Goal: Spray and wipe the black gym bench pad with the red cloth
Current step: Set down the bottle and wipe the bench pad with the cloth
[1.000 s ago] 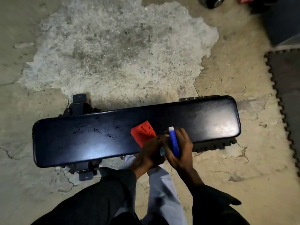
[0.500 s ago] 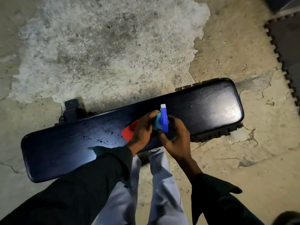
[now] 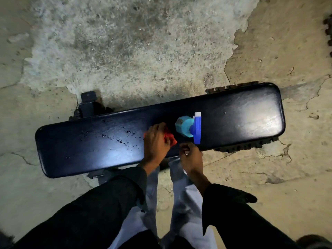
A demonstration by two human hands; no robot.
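A spray bottle stands on the black pad, seen from above: a teal body with a blue trigger head and a white nozzle tip; what is inside it cannot be told. Neither hand holds it. The left hand lies on the red cloth just left of the bottle, fingers curled over the cloth and gripping it against the pad near its front edge. The right hand hangs at the pad's front edge, just below the bottle and apart from it, fingers loosely curled round nothing. Droplets bead on the pad to the left of the cloth, and a pale glare shows on the pad at both ends. The pad runs slantwise, its right end farther away, on a dark frame whose foot juts out behind the left half. Below lies a cracked concrete floor, with a large rough grey patch where the top layer has flaked off. A dark toothed mat edge shows at the far right. Black sleeves and light trousers fill the near view.
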